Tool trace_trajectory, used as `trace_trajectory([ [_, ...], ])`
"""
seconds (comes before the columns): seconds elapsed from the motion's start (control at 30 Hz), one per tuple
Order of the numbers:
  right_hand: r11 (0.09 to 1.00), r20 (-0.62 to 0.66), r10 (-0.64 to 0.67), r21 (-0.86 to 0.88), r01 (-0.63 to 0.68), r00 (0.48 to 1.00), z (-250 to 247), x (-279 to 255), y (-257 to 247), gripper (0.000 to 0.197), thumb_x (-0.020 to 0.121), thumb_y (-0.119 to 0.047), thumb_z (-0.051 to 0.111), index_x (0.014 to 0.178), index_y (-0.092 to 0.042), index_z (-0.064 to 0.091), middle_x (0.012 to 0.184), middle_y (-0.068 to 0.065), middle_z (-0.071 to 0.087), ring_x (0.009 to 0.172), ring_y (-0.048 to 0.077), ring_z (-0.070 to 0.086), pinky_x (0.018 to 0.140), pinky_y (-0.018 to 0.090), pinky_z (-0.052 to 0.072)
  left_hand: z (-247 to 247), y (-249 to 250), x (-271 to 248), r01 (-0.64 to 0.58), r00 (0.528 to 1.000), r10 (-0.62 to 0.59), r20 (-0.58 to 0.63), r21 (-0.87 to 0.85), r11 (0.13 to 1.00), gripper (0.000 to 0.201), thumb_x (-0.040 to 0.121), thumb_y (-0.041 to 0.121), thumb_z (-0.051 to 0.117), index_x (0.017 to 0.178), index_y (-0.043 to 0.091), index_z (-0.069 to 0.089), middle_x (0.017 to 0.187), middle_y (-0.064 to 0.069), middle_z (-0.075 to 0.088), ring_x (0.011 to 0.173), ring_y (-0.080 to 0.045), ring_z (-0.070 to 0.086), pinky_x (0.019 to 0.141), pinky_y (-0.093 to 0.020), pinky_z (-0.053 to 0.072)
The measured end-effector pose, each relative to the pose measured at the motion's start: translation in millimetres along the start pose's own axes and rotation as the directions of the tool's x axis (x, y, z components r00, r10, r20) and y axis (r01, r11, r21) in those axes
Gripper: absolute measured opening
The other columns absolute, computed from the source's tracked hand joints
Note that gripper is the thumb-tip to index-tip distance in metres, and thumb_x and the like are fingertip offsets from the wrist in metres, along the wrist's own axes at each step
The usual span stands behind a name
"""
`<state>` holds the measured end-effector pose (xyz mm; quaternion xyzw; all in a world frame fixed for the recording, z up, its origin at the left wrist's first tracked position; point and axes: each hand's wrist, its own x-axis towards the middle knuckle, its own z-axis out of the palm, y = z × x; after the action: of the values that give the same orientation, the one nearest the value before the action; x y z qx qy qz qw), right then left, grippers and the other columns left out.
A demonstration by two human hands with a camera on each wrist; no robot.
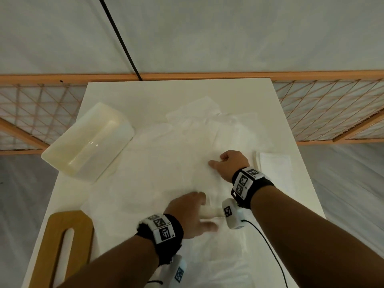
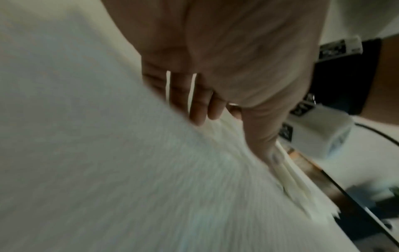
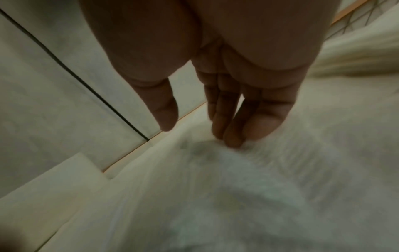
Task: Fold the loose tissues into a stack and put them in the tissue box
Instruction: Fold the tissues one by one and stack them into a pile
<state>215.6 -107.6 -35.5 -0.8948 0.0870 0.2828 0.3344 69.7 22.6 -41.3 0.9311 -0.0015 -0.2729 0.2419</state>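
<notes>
From the head view I see my left hand (image 1: 191,213) low over the loose tissues (image 1: 166,167) that cover most of the white table (image 1: 145,90); its fingers reach out towards the right, blurred, and a pale fold of tissue shows between them. In the left wrist view the fingers (image 2: 196,105) run nearly straight with narrow gaps between them, and the thumb (image 2: 262,136) presses onto a bunched, pleated edge of tissue; whether that edge is pinched between thumb and fingers I cannot tell. My right hand (image 1: 230,165) rests farther out on the sheets, with the thumb stretched to the left and the fingers bent under at the knuckles. The right wrist view shows those fingers (image 3: 233,119) close together, tips touching the tissue, and the thumb (image 3: 164,109) apart from them and just above the sheet, with nothing clamped. The tissue box (image 1: 89,142), an open cream plastic tub, sits at an angle on the far left of the table, its near end touching the spread tissues. A folded stack of tissues (image 1: 274,163) lies just to the right of my right wrist, near the table's right edge. A wooden lid with a long slot (image 1: 62,246) lies at the near left corner.
</notes>
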Motion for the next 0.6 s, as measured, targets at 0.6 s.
trace_trajectory([
  [0.6, 0.990, -0.137, -0.107, -0.111, 0.092, 0.985, 21.0, -0.9, -33.8, 0.011, 0.092, -0.049, 0.065, 0.093, -0.038, 0.064, 0.118, -0.006, 0.063, 0.107, 0.021, 0.063, 0.104, 0.045, 0.046, -48.8, -49.3, 32.0, 0.132, 0.910, -0.305, -0.280, -0.504, 0.854, 0.013, 0.088, 0.027, 0.076, 0.085, 0.023, 0.064, 0.083, 0.009, 0.066, 0.073, -0.004, 0.058, 0.054, -0.007, 0.037],
])
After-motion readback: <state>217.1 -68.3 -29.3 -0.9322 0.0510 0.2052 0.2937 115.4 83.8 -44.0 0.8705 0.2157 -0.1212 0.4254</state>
